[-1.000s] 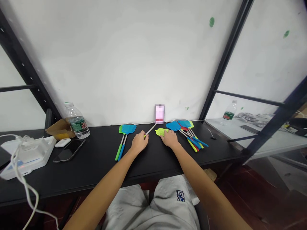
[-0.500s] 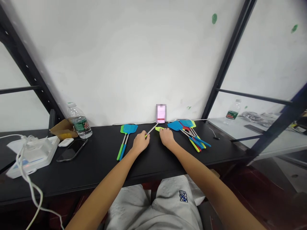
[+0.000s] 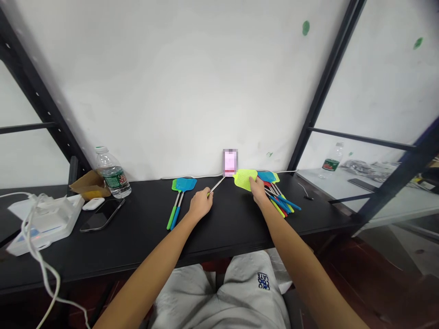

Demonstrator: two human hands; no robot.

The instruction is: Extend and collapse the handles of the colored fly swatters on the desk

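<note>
Right hand (image 3: 259,189), 1 o'clock: shifted right, fingers pinching lime swatter head (image 3: 244,179) | left hand (image 3: 201,201), 11 o'clock: fingers curled round rod (image 3: 217,184) | parts unjoined

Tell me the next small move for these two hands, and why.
Probably ease the right hand leftward, bringing its yellow-green swatter head, narrow end first, toward the tip of the metal rod: the left hand holds that rod angled forward and to the right, and head and rod look close but apart.
</note>
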